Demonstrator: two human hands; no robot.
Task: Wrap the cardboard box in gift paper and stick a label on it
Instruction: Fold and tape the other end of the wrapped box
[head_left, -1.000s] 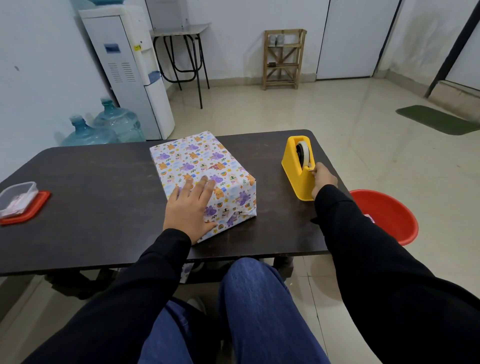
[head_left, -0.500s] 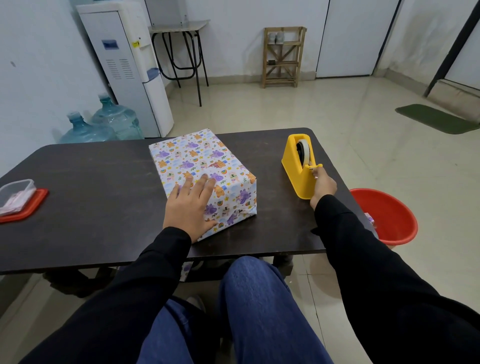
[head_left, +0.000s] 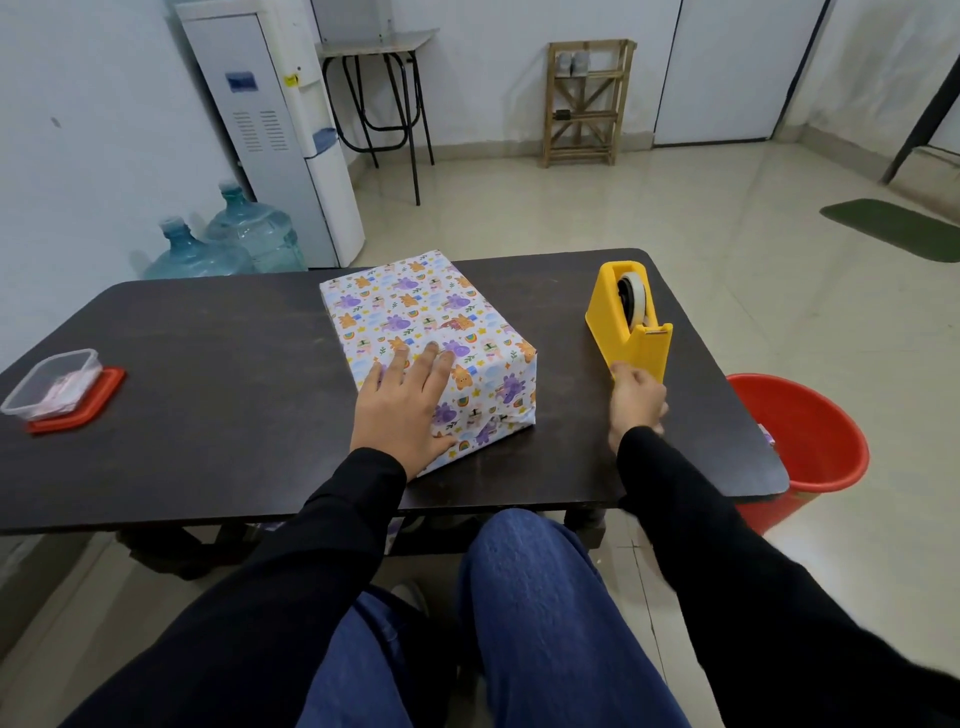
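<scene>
We see the left hand (head_left: 402, 410) lying flat, fingers straight, on the near part of the wrapped box (head_left: 431, 322). The box sits mid-table (head_left: 208, 364), its near corner close to the front edge and its left and far sides out of sight. The right hand (head_left: 638, 402) is at the near end of the yellow tape dispenser (head_left: 631, 332), its fingers curled under and hidden; we cannot tell whether they pinch tape. The table's right corner cuts off part of the red bucket (head_left: 810, 441). A plastic container (head_left: 52, 379) stands near the left edge, with a wide stretch of table between it and the box.
</scene>
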